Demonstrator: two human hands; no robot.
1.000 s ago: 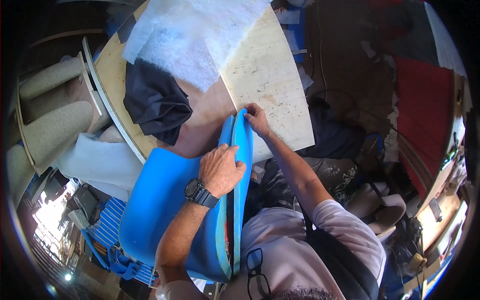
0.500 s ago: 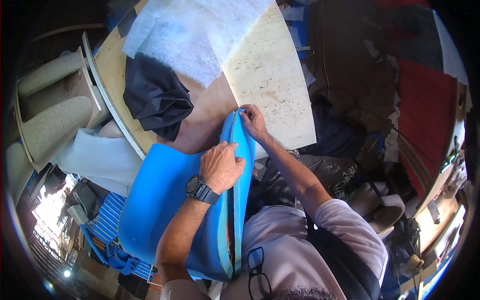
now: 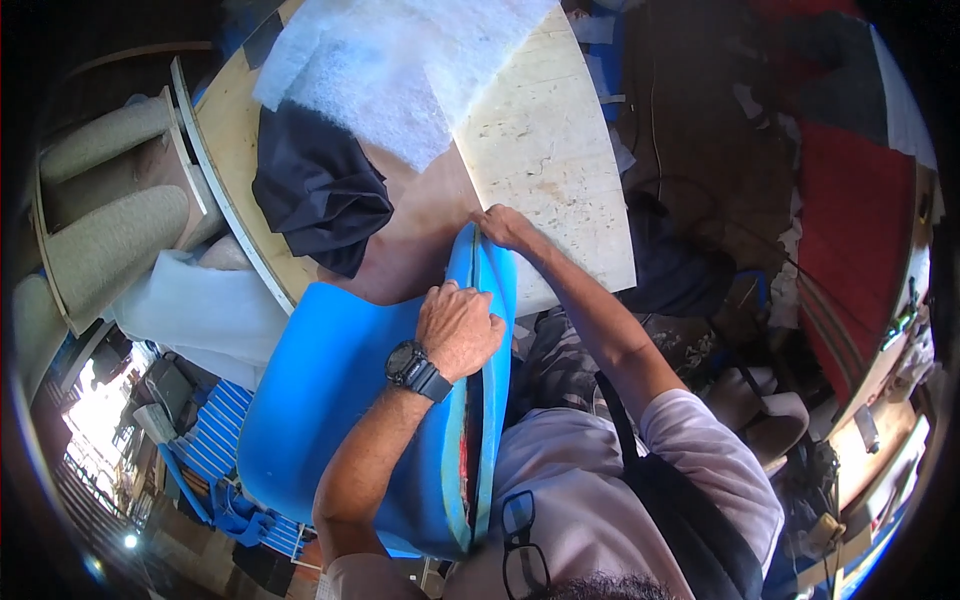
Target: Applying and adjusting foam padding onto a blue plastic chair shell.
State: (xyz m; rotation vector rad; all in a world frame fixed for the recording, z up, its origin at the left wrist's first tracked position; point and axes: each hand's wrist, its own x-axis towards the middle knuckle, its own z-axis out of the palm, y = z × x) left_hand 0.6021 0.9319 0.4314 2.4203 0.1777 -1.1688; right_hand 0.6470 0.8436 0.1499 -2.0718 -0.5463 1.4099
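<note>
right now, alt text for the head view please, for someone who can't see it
A person's left hand rests on the split edge of a bright blue padded piece while the right hand holds its far tip. Beyond lie black cloth and white batting.

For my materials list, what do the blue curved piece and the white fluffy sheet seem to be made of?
Blue curved piece: probably foam, smooth and matt, judging by its thick, soft-looking edges. White fluffy sheet: likely fibre wadding, as its hazy, uneven surface suggests; fibre type unclear.
</note>
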